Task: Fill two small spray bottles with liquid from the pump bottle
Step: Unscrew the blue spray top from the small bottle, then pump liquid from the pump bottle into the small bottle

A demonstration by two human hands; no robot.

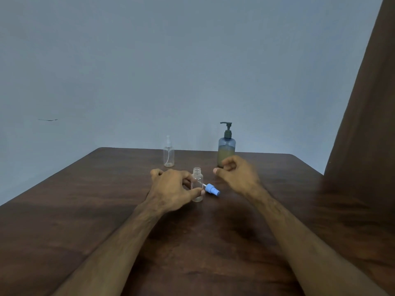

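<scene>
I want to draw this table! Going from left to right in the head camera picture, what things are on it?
Capped clear spray bottle → open spray bottle, held by the left hand → blue spray cap lying on the table → pump bottle.

The right hand shows motion blur and covers the pump bottle's base; the left hand hides part of the uncapped spray bottle; both forearms exit the bottom edge.

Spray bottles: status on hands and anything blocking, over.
Left hand grips the open small bottle, blue spray cap off beside it. Right hand empty, near pump bottle. Second spray bottle capped, untouched. Nothing blocking.
</scene>
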